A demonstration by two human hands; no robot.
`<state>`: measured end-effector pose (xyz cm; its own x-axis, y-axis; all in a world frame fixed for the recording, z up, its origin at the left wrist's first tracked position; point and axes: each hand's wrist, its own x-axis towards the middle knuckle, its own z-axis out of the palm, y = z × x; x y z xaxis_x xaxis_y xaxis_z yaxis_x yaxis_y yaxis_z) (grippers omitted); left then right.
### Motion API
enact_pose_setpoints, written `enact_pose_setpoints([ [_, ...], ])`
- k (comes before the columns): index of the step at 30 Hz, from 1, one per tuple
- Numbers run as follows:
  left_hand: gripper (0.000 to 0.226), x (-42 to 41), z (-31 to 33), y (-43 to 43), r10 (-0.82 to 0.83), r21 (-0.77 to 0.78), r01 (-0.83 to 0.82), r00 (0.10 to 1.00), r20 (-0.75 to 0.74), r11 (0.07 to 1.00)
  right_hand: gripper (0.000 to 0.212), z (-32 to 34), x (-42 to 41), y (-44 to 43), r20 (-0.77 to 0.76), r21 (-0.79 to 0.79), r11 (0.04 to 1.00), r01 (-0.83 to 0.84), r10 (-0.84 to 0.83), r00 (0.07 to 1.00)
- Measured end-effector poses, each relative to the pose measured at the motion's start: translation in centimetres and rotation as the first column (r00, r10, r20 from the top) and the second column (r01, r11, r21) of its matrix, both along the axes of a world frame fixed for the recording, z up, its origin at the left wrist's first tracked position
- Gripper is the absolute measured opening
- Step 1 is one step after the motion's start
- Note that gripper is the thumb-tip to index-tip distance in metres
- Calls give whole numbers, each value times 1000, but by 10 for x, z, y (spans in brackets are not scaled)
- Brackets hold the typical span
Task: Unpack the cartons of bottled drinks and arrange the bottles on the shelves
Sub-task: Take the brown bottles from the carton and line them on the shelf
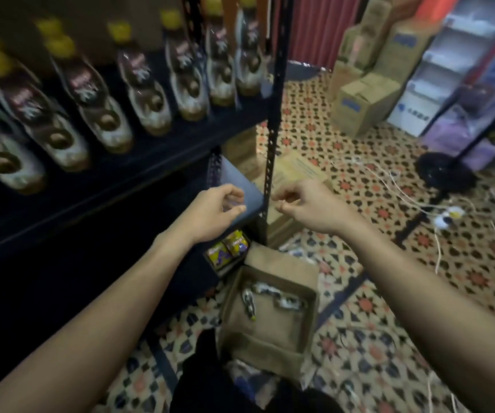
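A dark metal shelf (pixel 127 171) carried rows of yellow-capped bottles (pixel 103 114), standing close together. Under it, near the floor (pixel 389 293), lay yellow-purple packets (pixel 228 248). The patterned tiles bore an open carton (pixel 270 326) just beside the shelf's post (pixel 271 144), stacked cartons (pixel 362 105) well apart from it, a fan base (pixel 446 174), and white cables (pixel 389 180) running to a power strip (pixel 449 216).

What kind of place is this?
Probably a small shop or stockroom: a metal shelf lined with yellow-capped bottles, stacked cardboard cartons, and an open carton on the tiled floor.
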<state>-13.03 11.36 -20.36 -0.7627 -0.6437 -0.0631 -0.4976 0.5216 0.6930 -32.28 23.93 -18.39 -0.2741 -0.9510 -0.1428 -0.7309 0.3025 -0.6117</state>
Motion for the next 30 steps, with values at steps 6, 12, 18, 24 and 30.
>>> enact_pose_setpoints([
  [6,33,-39,-90,-15,-127,72,114,970,207,991,21,-103,-18,16,18,186,981,48,-52,998],
  [12,27,-75,-220,-15,-251,91,234,915,316,968,29,-238,-32,29,40,281,955,95,-110,993],
  [18,29,-91,-381,-7,-372,207,313,839,398,927,24,-387,-38,46,92,405,905,127,-179,980],
  [24,31,-95,-534,-11,-420,256,333,737,529,907,28,-535,-46,52,52,509,849,142,-195,979],
  [30,42,-92,-658,-12,-423,216,378,646,635,900,52,-672,-54,48,21,648,743,165,-234,972],
])
